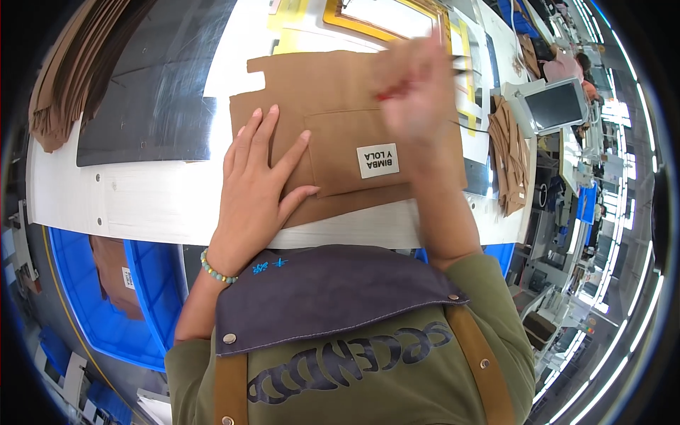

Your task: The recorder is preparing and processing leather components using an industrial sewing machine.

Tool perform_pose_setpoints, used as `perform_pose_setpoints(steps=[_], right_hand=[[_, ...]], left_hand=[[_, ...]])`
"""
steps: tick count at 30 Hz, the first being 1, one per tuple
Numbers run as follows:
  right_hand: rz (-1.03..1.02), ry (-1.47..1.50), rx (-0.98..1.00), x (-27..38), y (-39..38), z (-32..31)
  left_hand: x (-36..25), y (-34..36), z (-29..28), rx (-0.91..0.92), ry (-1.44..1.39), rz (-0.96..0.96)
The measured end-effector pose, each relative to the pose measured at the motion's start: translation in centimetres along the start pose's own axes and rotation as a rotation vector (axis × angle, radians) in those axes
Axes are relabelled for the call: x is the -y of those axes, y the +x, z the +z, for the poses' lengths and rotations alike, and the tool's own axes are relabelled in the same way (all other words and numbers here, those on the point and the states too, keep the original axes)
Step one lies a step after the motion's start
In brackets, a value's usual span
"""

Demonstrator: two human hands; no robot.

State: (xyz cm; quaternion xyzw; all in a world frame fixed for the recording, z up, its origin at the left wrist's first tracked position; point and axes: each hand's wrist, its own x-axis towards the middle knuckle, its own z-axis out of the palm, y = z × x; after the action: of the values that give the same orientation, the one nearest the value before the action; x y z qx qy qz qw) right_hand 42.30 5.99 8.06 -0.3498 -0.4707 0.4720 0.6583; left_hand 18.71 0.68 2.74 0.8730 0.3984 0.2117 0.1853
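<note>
- In the head view, I'm seeing the brown fabric panel (319,78) lying flat on the white desk (156,198), squarely before the person, with a yellow frame (354,27) sitting just beyond it.
- The left hand (256,177) is resting palm-down on the panel's left side, fingers spread, gripping nothing.
- The right hand (416,95) is showing blurred over the upper right; a red streak is showing there, but I cannot tell how closed the hand is or what it's holding.
- A pocket outline (333,142) and pale label (378,161) are already sitting on the panel; I'm judging the right hand's step unfinished.
- Brown pieces (78,71) are hanging at far left, possibly waiting; a labelled piece (113,276) is lying in a blue bin (159,283), perhaps finished.
</note>
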Motion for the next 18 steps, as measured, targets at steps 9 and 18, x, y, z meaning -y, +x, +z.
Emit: perform_pose_setpoints(steps=[9, 18], right_hand=[[0.311, -1.828, -0.371, 9.0, -6.2, -16.6], [-0.143, -1.491, 0.036, 5.6, -7.0, -14.0]], left_hand=[[0.1, 1.9, -1.0, -0.219, -0.143, -0.055], [-1.4, 4.7, 1.2, -0.156, 0.033, -0.022]])
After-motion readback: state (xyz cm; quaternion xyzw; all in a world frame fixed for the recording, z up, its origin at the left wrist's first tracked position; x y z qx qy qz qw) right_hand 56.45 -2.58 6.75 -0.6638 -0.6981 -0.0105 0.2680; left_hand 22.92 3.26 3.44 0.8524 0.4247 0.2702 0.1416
